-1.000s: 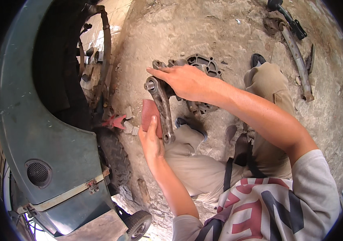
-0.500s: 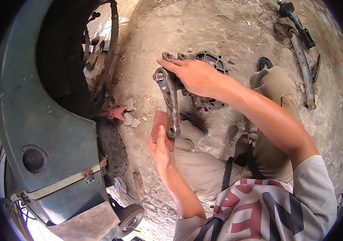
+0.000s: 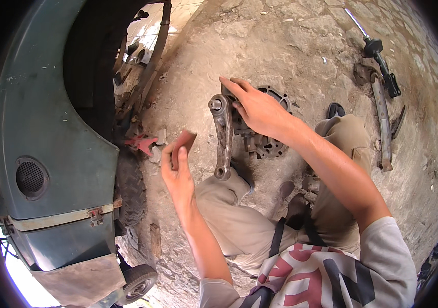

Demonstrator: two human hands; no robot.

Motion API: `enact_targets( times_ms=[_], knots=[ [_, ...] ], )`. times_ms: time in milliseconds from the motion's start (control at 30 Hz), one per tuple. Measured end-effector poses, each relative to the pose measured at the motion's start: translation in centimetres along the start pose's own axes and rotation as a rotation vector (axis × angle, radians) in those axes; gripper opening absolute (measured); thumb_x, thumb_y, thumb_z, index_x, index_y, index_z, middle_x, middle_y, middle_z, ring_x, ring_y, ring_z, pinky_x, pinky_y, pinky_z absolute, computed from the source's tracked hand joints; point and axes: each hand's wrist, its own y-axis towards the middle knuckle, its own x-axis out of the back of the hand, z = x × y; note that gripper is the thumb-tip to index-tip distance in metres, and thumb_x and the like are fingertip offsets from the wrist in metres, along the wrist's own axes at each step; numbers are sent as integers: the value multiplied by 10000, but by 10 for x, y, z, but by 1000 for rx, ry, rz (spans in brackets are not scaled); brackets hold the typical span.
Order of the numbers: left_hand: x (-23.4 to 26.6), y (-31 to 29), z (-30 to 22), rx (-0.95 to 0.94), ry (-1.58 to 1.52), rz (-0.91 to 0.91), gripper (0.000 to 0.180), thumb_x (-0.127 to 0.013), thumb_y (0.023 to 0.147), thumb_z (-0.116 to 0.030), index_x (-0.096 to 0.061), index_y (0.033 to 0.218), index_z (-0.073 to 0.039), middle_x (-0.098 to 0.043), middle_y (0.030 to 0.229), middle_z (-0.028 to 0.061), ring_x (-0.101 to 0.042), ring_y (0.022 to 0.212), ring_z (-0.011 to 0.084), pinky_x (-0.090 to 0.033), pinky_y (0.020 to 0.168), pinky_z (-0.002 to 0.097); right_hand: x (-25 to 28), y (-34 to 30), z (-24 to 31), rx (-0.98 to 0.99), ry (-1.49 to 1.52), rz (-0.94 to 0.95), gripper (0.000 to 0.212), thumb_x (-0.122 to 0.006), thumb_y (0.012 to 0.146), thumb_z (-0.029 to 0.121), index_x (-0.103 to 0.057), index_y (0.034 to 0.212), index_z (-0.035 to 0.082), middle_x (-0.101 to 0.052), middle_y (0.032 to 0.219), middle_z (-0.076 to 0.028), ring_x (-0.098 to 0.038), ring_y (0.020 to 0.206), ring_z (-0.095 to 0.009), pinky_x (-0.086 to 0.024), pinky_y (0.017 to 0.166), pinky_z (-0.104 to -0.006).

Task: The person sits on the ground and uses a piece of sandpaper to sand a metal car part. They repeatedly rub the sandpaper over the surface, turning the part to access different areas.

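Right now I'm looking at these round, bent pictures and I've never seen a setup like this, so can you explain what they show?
There's no robot here, just a person's two bare hands. Every picture comes from a wide fisheye camera worn on the head and looking down, so straight edges bend near the rim. Left in the picture is the person's left.

The left hand holds a folded red sheet, apart from the metal lever. The right hand lies over the metal housing beside it; its grip is hard to tell.

On the rough ground to the right lie a strut and a bar. A green vehicle stands at the left.
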Motion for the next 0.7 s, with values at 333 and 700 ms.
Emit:
enact_targets(
  times_ms=[333, 700],
  knots=[
    [-67, 77, -44, -293, -21, 448, 216, -716, 923, -39, -695, 1139, -37, -659, 1098, 59, -610, 1091, 177, -483, 973, 352, 23, 13, 6, 334, 242, -157, 499, -724, 882, 69, -606, 1367, 85, -676, 1235, -149, -645, 1146, -354, -528, 968, -413],
    [-60, 62, 19, -101, -182, 335, 566, -615, 1032, -285, -443, 1489, 1, -539, 1445, 192, -538, 1323, 280, -410, 1131, 425, 22, 9, 2, -27, 15, -243, 307, -599, 925, 45, -672, 1222, 16, -720, 883, -213, -698, 819, -409, -563, 744, -457]
  ],
)
